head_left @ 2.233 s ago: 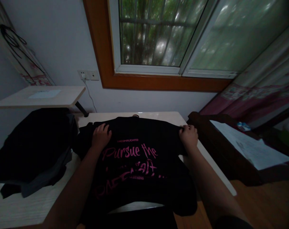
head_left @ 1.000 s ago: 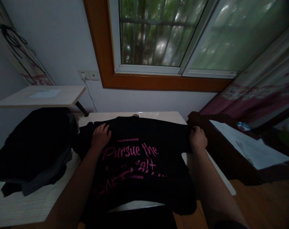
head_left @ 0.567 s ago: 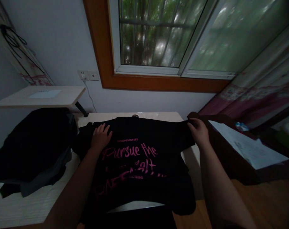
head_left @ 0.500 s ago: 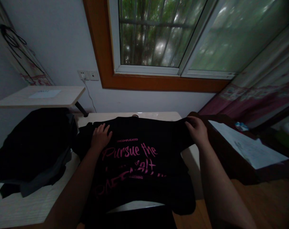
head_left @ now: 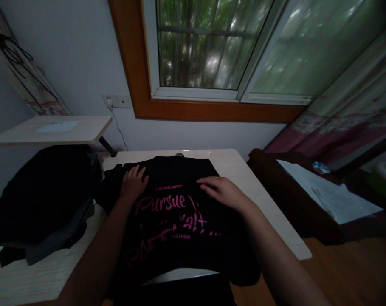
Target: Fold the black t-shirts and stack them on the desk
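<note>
A black T-shirt (head_left: 167, 174) with pink lettering lies spread on the pale table in front of me. My left hand (head_left: 133, 182) rests flat near its left shoulder, fingers stretched out and pressing on the cloth. On the other side, my right hand (head_left: 220, 191) is closed on the shirt's right sleeve, which is turned inward over the front. The folded cloth hides part of the upper lettering. The shirt's lower edge hangs at the near edge of the table, with a strip of tabletop showing there.
A heap of dark clothes (head_left: 46, 195) sits at the left under a raised shelf (head_left: 52, 135) with a paper on it. The pale table (head_left: 275, 221) ends at the right, beside a brown surface (head_left: 259, 165) with a white sheet (head_left: 326, 191). A window (head_left: 205, 59) is behind.
My right hand has moved left and nearer me, bringing the right sleeve inward over the shirt front. The table's right side is now uncovered. My left hand has stayed in place.
</note>
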Action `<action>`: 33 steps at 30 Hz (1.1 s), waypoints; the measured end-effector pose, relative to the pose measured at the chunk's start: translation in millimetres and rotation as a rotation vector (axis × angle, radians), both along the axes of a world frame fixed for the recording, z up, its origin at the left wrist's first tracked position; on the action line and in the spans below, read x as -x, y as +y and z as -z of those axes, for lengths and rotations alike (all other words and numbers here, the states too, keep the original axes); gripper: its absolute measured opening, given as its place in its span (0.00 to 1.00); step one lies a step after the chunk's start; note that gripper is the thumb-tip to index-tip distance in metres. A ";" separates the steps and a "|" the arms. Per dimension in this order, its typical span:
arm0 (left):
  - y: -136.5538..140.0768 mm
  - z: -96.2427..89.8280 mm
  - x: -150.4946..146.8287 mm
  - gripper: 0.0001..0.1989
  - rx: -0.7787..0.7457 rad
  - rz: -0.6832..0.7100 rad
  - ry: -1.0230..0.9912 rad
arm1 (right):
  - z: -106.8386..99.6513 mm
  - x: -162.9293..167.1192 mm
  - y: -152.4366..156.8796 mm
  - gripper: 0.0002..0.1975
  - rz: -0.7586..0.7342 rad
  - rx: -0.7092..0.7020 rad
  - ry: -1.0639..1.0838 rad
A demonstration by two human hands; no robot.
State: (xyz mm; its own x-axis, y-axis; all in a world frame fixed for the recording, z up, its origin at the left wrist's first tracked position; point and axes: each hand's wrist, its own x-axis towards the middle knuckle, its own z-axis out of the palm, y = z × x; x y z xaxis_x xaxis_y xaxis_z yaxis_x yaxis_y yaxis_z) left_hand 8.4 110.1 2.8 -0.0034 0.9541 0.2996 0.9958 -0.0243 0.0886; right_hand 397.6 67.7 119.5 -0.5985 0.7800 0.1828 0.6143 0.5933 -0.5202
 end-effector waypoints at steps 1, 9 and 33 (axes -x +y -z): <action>0.0 0.2 0.0 0.27 -0.002 0.001 0.002 | 6.0 -7.2 4.0 0.16 0.061 -0.018 -0.001; 1.2 3.1 -0.1 0.26 -0.028 0.009 -0.015 | 62.7 -77.0 26.1 0.15 0.434 -0.118 0.027; -1.9 -27.4 -97.8 0.18 0.299 0.508 -0.488 | 81.6 -113.2 -42.9 0.20 0.408 0.206 0.098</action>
State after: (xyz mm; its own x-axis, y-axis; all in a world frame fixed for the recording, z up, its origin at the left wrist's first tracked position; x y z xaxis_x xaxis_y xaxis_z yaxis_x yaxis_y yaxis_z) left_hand 106.2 108.1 30.2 0.3914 0.9141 0.1058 0.7150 -0.3745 0.5904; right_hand 510.8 24.8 37.9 -0.2229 0.9740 0.0396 0.7183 0.1916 -0.6688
